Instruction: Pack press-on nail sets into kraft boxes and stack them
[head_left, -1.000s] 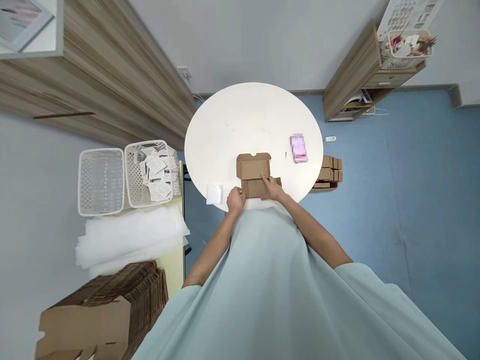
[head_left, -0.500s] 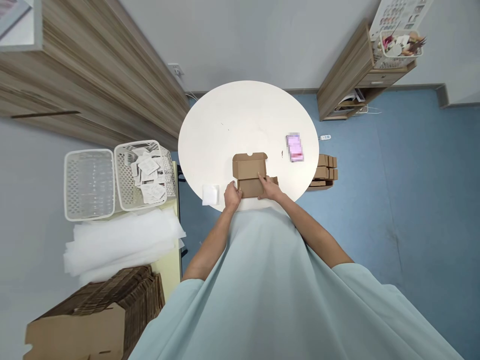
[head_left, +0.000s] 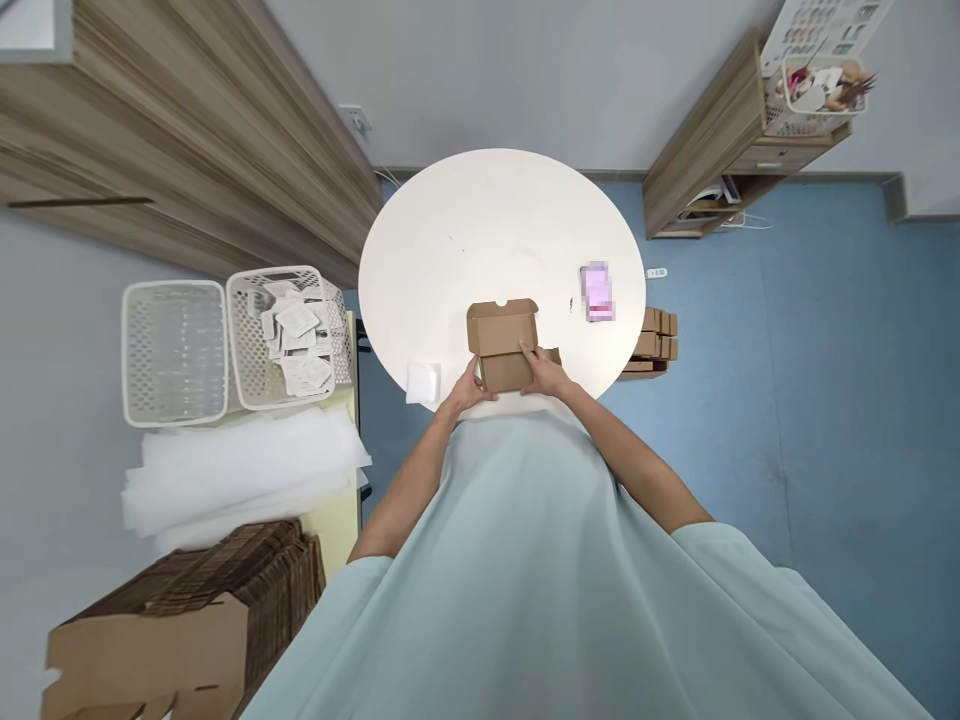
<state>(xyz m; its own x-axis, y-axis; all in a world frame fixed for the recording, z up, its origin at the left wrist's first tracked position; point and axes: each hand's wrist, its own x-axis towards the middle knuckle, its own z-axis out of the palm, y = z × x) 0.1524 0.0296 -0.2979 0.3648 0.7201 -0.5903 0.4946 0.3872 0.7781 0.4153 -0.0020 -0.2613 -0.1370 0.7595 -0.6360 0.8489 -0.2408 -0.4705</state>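
A small brown cardboard box [head_left: 501, 330] lies near the front edge of the round white table [head_left: 495, 215]. Its lid is raised and folded back, away from me, and a side flap sticks out at the right. My left hand [head_left: 466, 387] holds the box's near left corner, thumb along the side and fingers at the front edge. At the near right corner, my right hand [head_left: 547, 376] grips the box with a digit reaching over the inside. A white square packet [head_left: 424, 383] lies left of my left hand.
A pixelated pink item [head_left: 598, 292] is on the table's right. Stacked brown boxes [head_left: 651, 342] stand beyond that edge. To the left are two white baskets [head_left: 231, 345], one holding packets, white foam sheets [head_left: 240, 475] and flattened cardboard [head_left: 157, 650].
My left hand has shifted its hold, its fingers now stretching further along the box's front edge. My right hand keeps its place on the box. The view has shifted slightly.
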